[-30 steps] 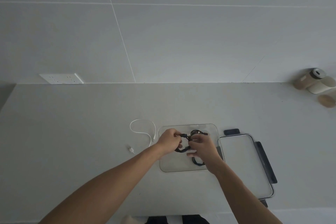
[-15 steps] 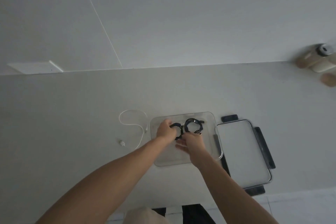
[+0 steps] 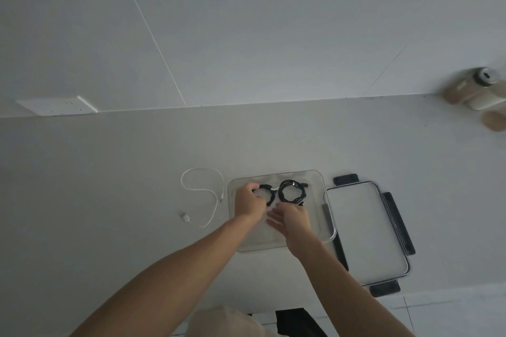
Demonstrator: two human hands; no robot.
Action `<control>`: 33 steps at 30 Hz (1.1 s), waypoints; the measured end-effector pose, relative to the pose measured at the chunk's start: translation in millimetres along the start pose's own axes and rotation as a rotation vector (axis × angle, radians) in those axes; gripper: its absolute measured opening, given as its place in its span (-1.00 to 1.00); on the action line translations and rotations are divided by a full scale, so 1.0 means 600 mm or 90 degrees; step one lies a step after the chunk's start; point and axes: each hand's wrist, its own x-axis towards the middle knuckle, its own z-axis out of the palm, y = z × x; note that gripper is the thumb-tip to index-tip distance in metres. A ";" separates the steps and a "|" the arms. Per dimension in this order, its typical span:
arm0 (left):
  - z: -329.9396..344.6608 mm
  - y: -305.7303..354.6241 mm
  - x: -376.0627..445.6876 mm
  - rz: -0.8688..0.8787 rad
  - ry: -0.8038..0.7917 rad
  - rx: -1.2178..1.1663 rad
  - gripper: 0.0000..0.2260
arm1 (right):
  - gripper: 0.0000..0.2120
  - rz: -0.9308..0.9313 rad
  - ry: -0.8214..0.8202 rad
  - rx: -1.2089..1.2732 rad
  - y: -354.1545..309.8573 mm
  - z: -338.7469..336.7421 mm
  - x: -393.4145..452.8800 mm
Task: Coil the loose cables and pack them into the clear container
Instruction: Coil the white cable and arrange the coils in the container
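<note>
A clear container (image 3: 317, 183) lies on the white counter. Inside it at the back lies a coiled black cable (image 3: 292, 191). Just left of that coil sits a second black coil (image 3: 267, 192), and my left hand (image 3: 249, 203) grips its left side with curled fingers. My right hand (image 3: 290, 220) hovers over the container's middle, fingers straight and holding nothing, just in front of the two coils. A loose white cable (image 3: 204, 191) with its plug lies uncoiled on the counter to the left of the container.
The container's lid (image 3: 364, 224) with dark clips lies right of the container, touching its edge. A white socket plate (image 3: 56, 105) sits on the wall at the far left. Beige bottles (image 3: 476, 93) stand at the far right by the wall.
The second black coil has gone down into the container beside the first. My right hand has let go of it and drawn back; my left hand still grips it.
</note>
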 end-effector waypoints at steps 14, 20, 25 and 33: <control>-0.230 -0.056 0.021 -0.045 0.205 -0.069 -0.67 | -0.84 -0.343 -0.166 -0.465 -0.126 0.178 -0.069; -0.241 -0.180 0.023 -0.207 0.147 0.046 -0.39 | -0.58 -0.384 -0.189 -0.874 -0.051 0.305 -0.042; -0.224 -0.237 0.028 -0.179 0.172 0.069 -0.62 | -0.58 -0.376 -0.117 -1.044 0.004 0.346 -0.009; -0.221 -0.244 0.021 -0.143 0.182 0.074 -0.80 | -0.68 -0.327 -0.085 -1.055 0.017 0.351 0.011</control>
